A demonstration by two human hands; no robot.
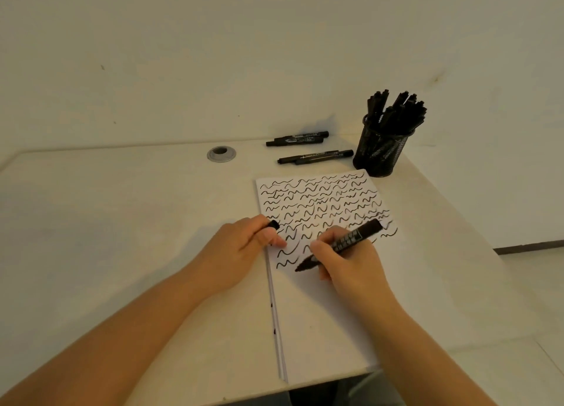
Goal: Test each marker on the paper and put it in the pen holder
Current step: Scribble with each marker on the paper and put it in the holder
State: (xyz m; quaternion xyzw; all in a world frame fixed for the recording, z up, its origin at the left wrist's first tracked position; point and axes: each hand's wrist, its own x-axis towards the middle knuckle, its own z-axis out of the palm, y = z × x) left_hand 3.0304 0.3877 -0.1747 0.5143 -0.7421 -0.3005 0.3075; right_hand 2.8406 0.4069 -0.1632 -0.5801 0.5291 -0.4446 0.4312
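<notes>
A plain cream wall fills the upper half of the frame, and below it lies a smooth pale desk [122,222] with a round grey cable hole [221,154] near its back edge. In the centre right lies a white sheet of paper [320,314], its upper part covered with many black wavy test lines. The right hand [345,259] grasps an uncapped black plastic marker [341,243] near the front of the barrel, with the tip touching the paper below the last line. The left hand [241,250] rests on the left edge of the sheet and pinches a small black cap [273,224]. In the upper right stands a black metal mesh pen holder [381,152], already full of markers, and just left of it some loose black markers [305,149] lie on the desk. The marker looks light, stiff and smooth, so I think a grip near the tip gives the best control; the paper is thin and can slide easily.
</notes>
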